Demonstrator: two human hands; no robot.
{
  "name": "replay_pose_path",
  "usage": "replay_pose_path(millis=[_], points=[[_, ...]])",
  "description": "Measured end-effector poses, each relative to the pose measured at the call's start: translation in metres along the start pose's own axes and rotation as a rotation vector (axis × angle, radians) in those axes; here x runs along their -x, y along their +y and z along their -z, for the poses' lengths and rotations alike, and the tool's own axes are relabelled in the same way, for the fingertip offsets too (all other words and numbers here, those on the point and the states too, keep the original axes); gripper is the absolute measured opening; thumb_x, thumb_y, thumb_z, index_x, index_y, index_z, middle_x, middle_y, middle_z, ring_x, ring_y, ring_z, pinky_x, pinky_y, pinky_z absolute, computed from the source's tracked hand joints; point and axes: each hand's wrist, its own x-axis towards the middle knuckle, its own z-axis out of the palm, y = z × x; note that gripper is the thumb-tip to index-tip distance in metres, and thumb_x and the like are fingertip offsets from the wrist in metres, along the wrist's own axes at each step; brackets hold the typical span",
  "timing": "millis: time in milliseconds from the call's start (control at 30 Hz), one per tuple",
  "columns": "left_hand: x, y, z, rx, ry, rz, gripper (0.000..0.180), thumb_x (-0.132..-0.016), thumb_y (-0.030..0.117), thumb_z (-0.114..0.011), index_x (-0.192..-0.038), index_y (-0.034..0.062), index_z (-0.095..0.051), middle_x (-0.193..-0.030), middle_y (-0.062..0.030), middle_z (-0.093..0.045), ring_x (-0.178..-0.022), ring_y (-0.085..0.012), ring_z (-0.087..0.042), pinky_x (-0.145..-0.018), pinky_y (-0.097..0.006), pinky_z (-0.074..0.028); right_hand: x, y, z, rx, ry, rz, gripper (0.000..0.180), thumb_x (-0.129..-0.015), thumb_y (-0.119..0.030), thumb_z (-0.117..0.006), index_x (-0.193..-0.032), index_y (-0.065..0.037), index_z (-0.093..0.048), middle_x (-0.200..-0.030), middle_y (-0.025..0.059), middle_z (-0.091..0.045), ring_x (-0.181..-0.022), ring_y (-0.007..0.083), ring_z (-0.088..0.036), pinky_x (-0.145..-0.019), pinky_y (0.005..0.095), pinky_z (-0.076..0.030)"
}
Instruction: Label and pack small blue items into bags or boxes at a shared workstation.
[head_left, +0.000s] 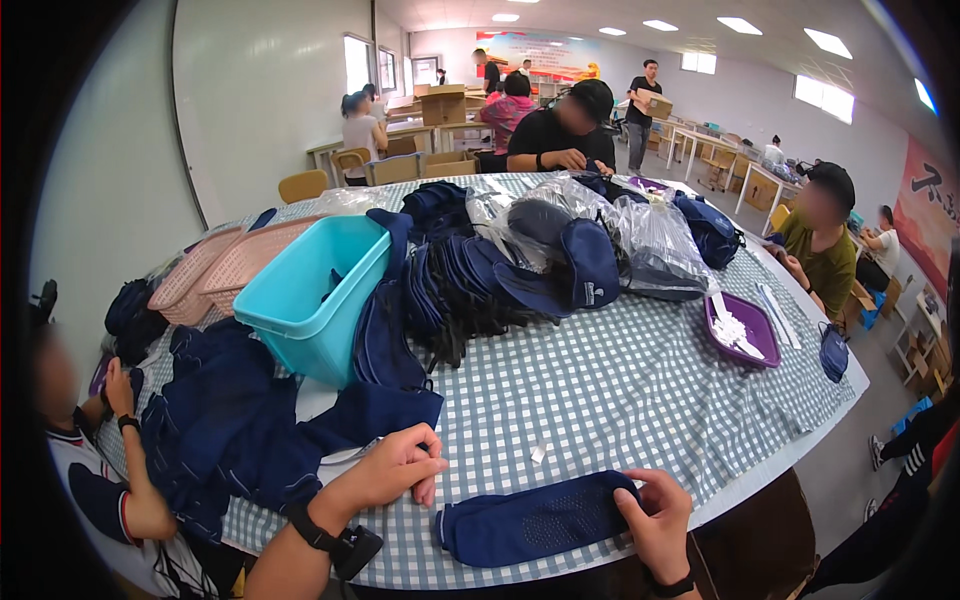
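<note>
Your right hand [655, 515] is clamped, thumb on top, on the right end of a dotted navy cloth [540, 520], which lies folded near the front edge of the checked tablecloth [600, 410]. Your left hand [398, 470], fingers curled, is just beside the cloth's left end, apart from it; cannot tell whether it grips anything.

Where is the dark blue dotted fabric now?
In the head view, the dotted fabric lies at the near edge of the table, right of the left hand, its right end in the right hand.
</note>
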Motion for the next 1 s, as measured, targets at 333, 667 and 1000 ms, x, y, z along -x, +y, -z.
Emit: replay_pose_path(millis=[333, 667, 1000], points=[[-0.001, 0.009, -0.005, -0.1, 0.008, 0.022, 0.013, -0.095, 0.007, -0.065, -0.094, 0.0018, -0.053, -0.064, -0.0062, -0.065, -0.059, -0.0136, -0.068, -0.052, -0.023, -0.049, 0.0, -0.003, 0.0, 0.0, 0.003, -0.007, 0.023, -0.086, -0.002, -0.072, -0.108, 0.003, -0.067, -0.07, -0.0025, -0.061, -0.058, 0.0011, -0.051, -0.052, 0.0183, -0.034], [0.002, 0.011, -0.005, -0.106, 0.053, 0.037, 0.017, -0.097, 0.012, -0.062, -0.098, 0.0032, -0.048, -0.059, -0.003, -0.059, -0.053, -0.0121, -0.065, -0.044, -0.024, -0.047, -0.001, 0.004, 0.003, 0.055, -0.013, -0.011, 0.024, -0.086, -0.005, -0.073, -0.108, 0.003, -0.068, -0.071, -0.0019, -0.062, -0.058, 0.0015, -0.051, -0.052, 0.0188, -0.035], [-0.003, -0.003, -0.003, -0.059, 0.082, -0.075, 0.012, -0.099, 0.009, -0.057, -0.099, 0.0056, -0.045, -0.088, -0.0051, -0.058, -0.081, -0.0165, -0.072, -0.054, -0.025, -0.054, 0.0, -0.002, 0.0, 0.004, 0.004, 0.002, 0.023, -0.088, -0.005, -0.07, -0.109, 0.004, -0.067, -0.071, -0.0006, -0.063, -0.059, 0.0023, -0.053, -0.053, 0.019, -0.036]])
